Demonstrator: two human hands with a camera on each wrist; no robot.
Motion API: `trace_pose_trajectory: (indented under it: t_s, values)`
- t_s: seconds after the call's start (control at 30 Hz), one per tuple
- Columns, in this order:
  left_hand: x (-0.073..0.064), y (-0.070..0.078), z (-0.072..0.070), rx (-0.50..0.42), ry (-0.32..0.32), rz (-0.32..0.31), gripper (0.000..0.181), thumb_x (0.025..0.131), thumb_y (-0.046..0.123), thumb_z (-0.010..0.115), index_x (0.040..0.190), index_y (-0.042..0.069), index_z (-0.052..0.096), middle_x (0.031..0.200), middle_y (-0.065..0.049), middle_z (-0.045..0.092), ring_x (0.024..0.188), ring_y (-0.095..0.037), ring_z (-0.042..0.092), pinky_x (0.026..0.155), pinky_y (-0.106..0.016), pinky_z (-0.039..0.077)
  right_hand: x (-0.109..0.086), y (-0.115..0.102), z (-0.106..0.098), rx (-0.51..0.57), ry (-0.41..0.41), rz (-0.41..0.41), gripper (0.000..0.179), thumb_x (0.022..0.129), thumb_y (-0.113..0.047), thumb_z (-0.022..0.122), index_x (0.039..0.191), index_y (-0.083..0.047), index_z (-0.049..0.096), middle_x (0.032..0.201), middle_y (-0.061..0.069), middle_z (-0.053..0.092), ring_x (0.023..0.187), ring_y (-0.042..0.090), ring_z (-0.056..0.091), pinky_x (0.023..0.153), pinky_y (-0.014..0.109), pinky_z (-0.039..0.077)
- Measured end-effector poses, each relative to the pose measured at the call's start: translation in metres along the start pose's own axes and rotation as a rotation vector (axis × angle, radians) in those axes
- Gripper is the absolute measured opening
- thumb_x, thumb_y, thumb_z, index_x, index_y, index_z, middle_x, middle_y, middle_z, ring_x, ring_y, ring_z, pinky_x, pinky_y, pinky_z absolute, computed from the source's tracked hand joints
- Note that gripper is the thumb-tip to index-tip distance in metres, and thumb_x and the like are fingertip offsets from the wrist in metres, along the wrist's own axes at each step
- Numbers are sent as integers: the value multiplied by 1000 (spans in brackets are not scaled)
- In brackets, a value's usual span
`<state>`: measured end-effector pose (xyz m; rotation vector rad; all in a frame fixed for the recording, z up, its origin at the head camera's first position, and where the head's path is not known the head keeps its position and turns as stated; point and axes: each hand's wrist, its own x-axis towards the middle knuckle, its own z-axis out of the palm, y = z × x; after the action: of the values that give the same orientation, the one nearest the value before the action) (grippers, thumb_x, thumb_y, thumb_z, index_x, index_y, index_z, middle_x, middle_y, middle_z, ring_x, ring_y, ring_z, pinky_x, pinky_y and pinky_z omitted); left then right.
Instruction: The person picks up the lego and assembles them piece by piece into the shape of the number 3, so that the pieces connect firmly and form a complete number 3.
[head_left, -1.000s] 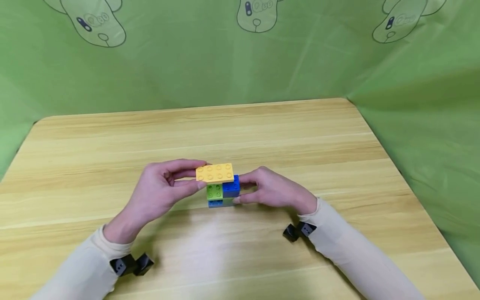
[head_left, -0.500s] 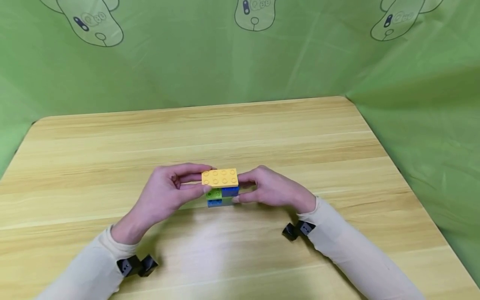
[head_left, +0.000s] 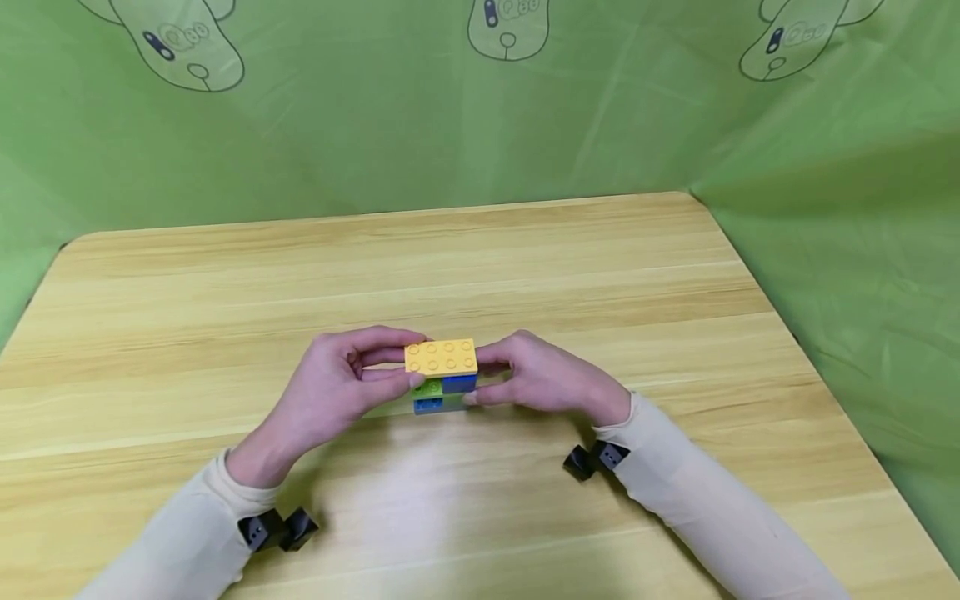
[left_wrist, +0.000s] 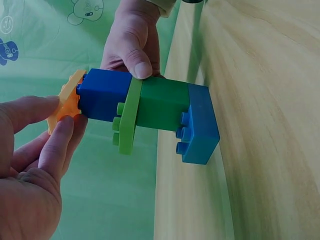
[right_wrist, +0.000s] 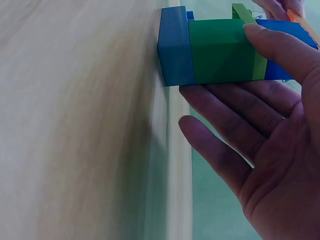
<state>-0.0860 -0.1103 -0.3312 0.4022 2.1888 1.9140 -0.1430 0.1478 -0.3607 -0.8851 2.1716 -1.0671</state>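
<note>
My left hand [head_left: 330,387] pinches a thin yellow toy building brick [head_left: 441,357] between thumb and fingers, over the top of a stack. Directly below it comes a dark blue brick [left_wrist: 104,95], whose studs show at the yellow brick's underside in the left wrist view. Further down are a thin light green brick [left_wrist: 129,120], a dark green brick [left_wrist: 164,102] and a lighter blue brick [left_wrist: 204,125] at the base. From the right, my right hand [head_left: 547,375] grips the stack, its thumb at the light green and dark green bricks. The yellow brick hides most of the stack's top in the head view.
A wood-grain table [head_left: 600,275] lies under the stack, its far edge against a green cloth backdrop [head_left: 390,133] with printed animal faces. Small black devices [head_left: 596,460] are worn at both wrists, over pale sleeves [head_left: 712,500].
My left hand has brought the yellow brick rightward and down over the dark blue brick, moving only slightly in the last half second. The right hand stays at the stack.
</note>
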Motion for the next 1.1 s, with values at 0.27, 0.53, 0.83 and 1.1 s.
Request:
trace_pose_trajectory:
  t_s: [0.27,0.53,0.83,1.1]
  values:
    - [0,4,-2,34,-33,-26,37,82,2,78,118,1,68,110,-11,70,96,-22,69,76,-34,58,0,1,0,7,-5,4,42,89,-26,75,128,-11,65,116,-8,68,114,9,59,98,33,47]
    - [2,6,-4,51,-39,-58,38,81,5,80,116,0,69,104,-10,72,94,-22,70,75,-33,58,0,0,0,13,-6,-2,42,89,-25,75,127,-11,65,116,-7,68,113,10,60,97,34,48]
    - [1,11,-4,32,-40,-124,39,80,6,81,117,4,70,103,-8,72,94,-21,70,76,-34,58,0,-1,1,4,-5,5,42,89,-25,75,127,-11,65,116,-7,68,113,7,59,98,31,47]
    - [2,11,-4,82,-33,-127,38,80,8,81,116,6,71,100,-7,73,93,-25,70,71,-33,59,-3,-3,2,-77,26,-6,43,91,-28,73,129,-12,64,120,-6,66,115,6,58,97,30,47]
